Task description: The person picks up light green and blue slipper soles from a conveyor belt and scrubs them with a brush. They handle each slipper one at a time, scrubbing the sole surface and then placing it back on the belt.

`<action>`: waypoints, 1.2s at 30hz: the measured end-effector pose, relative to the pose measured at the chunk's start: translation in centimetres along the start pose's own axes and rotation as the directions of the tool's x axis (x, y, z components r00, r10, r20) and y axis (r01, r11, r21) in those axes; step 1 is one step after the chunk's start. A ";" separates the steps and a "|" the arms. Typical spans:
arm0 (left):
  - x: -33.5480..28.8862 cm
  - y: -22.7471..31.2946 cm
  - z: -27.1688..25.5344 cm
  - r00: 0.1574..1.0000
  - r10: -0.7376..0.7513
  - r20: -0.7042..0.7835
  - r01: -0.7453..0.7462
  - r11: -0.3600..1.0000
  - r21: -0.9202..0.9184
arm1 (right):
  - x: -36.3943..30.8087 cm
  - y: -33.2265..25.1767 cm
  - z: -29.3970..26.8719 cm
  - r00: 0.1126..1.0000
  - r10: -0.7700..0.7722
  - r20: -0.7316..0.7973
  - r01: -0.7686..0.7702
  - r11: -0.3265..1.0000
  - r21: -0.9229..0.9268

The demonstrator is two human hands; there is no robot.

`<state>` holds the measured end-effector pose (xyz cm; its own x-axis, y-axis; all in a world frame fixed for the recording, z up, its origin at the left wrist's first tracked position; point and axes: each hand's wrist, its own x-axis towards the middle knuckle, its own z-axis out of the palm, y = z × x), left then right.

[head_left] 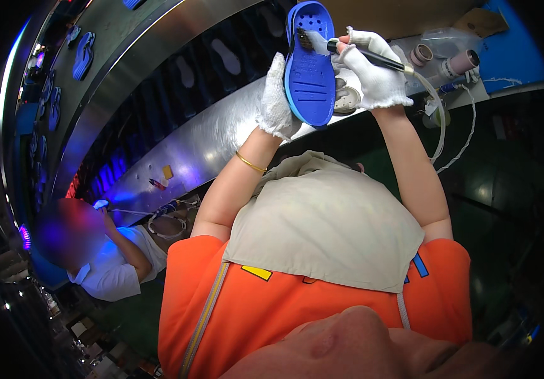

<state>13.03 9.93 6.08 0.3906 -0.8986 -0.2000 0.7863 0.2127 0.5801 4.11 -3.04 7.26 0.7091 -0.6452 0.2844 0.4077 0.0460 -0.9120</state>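
Observation:
A bright blue shoe sole (310, 95) with a lighter blue edge stands tilted up in front of me, its holed and grooved face toward me. My left hand (276, 104), in a white glove, is closed on its left edge near the lower end. My right hand (374, 74), in a white fingertip-free glove, grips a brush (382, 60) with a black handle and a pale hose. Dark bristles touch the upper part of the sole, beside a whitish patch. Behind the sole, partly hidden, lies a light-coloured shoe part (348, 100).
A shiny metal bench (202, 136) runs off to the left. Beyond it a dark conveyor carries pale soles (226, 57), and an outer belt carries blue ones (83, 55). A pink-grey cup (459, 65) stands at right, with cables (472, 126) hanging down. A co-worker (117, 259) works at left.

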 end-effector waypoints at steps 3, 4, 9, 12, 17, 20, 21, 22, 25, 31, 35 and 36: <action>0.2 0.1 -0.5 0.997 0.029 -0.069 -0.035 0.994 -0.100 | -0.4 -1.2 0.6 0.977 0.150 0.154 -0.136 0.986 -0.095; 0.2 0.4 -0.6 0.995 0.064 -0.076 -0.073 0.989 -0.132 | -0.5 -1.3 0.2 0.962 0.248 0.116 -0.253 0.967 0.029; 0.3 1.0 -0.6 0.993 0.081 -0.091 -0.079 0.996 0.027 | -1.4 0.0 -0.1 0.987 0.151 0.061 -0.148 0.988 -0.043; 0.6 1.1 -1.3 0.991 0.087 -0.101 -0.084 0.996 0.033 | -1.6 -1.9 -0.5 0.947 0.261 0.186 -0.236 0.961 -0.147; -0.2 1.7 -0.9 0.996 0.050 -0.075 -0.037 0.986 0.165 | 1.2 -3.7 -0.4 0.868 -0.297 0.397 0.453 0.802 -0.390; 0.3 2.0 -1.3 0.994 0.075 -0.073 -0.063 0.986 0.155 | 2.0 -6.0 -0.4 0.681 -0.244 0.690 0.692 0.522 -0.499; 0.6 1.9 -1.8 0.993 0.089 -0.078 -0.075 0.984 0.164 | 1.7 -6.3 -0.8 0.655 -0.161 0.738 0.703 0.488 -0.517; 0.8 1.7 -2.2 0.991 0.103 -0.083 -0.088 0.981 0.172 | 1.4 -6.7 -1.3 0.654 -0.131 0.745 0.672 0.552 -0.494; 0.9 1.9 -2.2 0.989 0.116 -0.089 -0.104 0.986 0.132 | 1.1 -6.4 -1.3 0.801 -0.142 0.581 0.468 0.753 -0.462; 0.7 0.5 0.7 0.991 0.125 -0.052 -0.115 0.980 0.163 | 0.6 -2.9 2.9 0.916 -0.015 0.402 -0.232 0.796 0.560; 1.1 1.5 0.5 0.997 0.058 -0.040 -0.056 0.997 0.050 | 1.8 -2.2 1.5 0.940 0.038 0.340 -0.235 0.795 0.559; 0.5 2.5 1.0 0.995 0.047 0.091 -0.057 0.991 0.117 | 1.7 -2.5 0.8 0.944 0.021 0.330 -0.220 0.787 0.577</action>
<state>14.74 9.65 8.20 0.3819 -0.9188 -0.1000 0.7011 0.2175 0.6791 4.79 -3.67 10.31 0.8678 -0.3560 0.3467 0.4969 0.6180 -0.6092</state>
